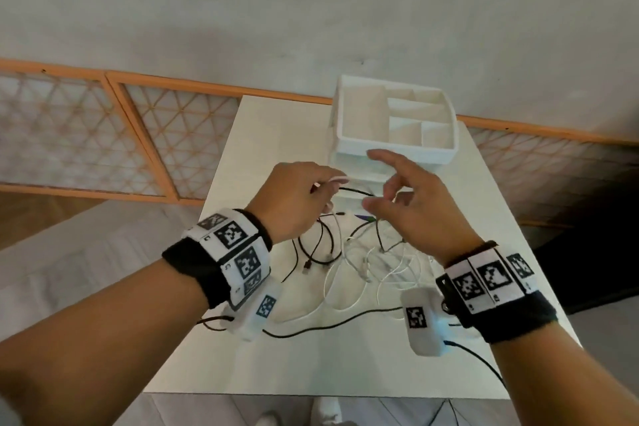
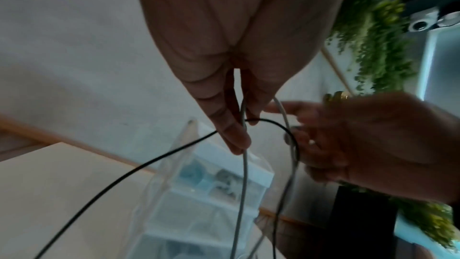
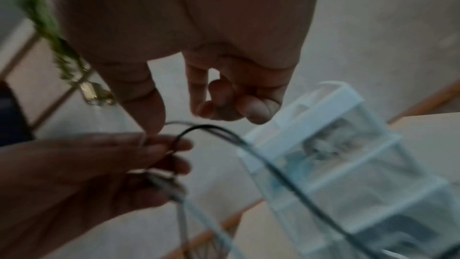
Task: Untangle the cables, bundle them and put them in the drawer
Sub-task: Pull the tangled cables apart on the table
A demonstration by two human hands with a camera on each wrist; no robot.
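A tangle of white and black cables point(image 1: 349, 256) lies mid-table. My left hand point(image 1: 330, 188) is raised above it and pinches a white cable point(image 2: 242, 164) between thumb and fingers, with a black cable point(image 2: 149, 162) looped through the same grip. My right hand point(image 1: 377, 183) hovers just to the right, its index finger out, the others loosely curled. Its thumb point(image 3: 151, 113) touches the cable at the left hand's fingertips, and nothing is gripped. Behind both hands stands the white drawer unit point(image 1: 345, 121) with a divided top tray; its drawers look closed.
The white table point(image 1: 345, 367) ends close to me at its front edge. Thin black leads point(image 1: 332, 323) trail across it near my wrists. A wooden lattice panel point(image 1: 86, 135) lines the wall behind. Hanging green plants point(image 2: 373, 50) are off to the side.
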